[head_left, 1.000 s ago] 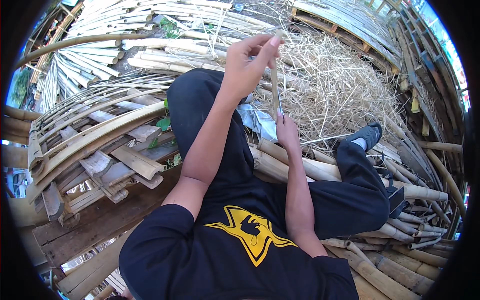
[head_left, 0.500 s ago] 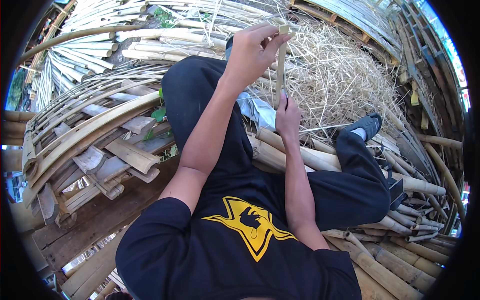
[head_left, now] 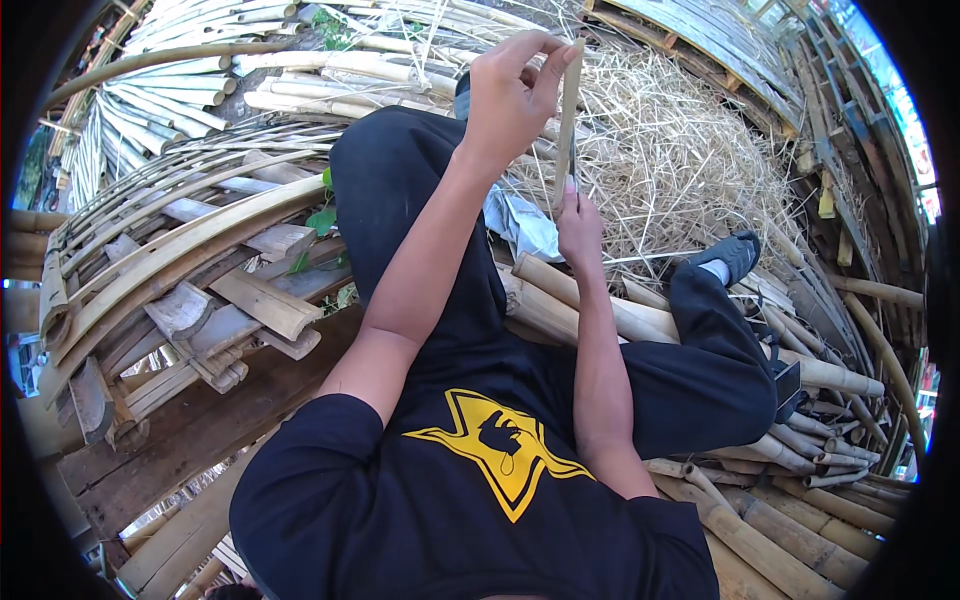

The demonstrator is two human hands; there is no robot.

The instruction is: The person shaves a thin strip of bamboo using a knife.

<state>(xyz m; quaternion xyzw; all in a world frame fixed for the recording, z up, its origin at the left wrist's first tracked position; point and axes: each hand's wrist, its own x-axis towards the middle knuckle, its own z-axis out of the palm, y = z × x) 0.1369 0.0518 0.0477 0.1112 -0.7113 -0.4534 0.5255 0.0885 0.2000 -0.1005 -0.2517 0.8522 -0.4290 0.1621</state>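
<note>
Out in front of me, my left hand [head_left: 512, 95] pinches the upper end of a flat, pale bamboo strip [head_left: 570, 105] between thumb and fingers. The strip hangs nearly upright, its lower end beside my right hand [head_left: 580, 232]. That hand is closed round a knife, whose thin blade [head_left: 573, 183] shows just above the thumb and lies against the strip. The grip mostly hides the knife's handle. Beyond both hands spreads a heap of pale bamboo shavings [head_left: 670, 150].
A crumpled grey-white sheet [head_left: 525, 222] lies below the strip, near bamboo poles [head_left: 620, 310]. Stacked split bamboo [head_left: 200, 260] stands at my left. Pallets [head_left: 690, 50] are at the far right. My bent legs flank the work.
The strip has turned to show its narrower edge, and my left hand has shifted slightly up. My right hand stays closed on the knife in nearly the same place.
</note>
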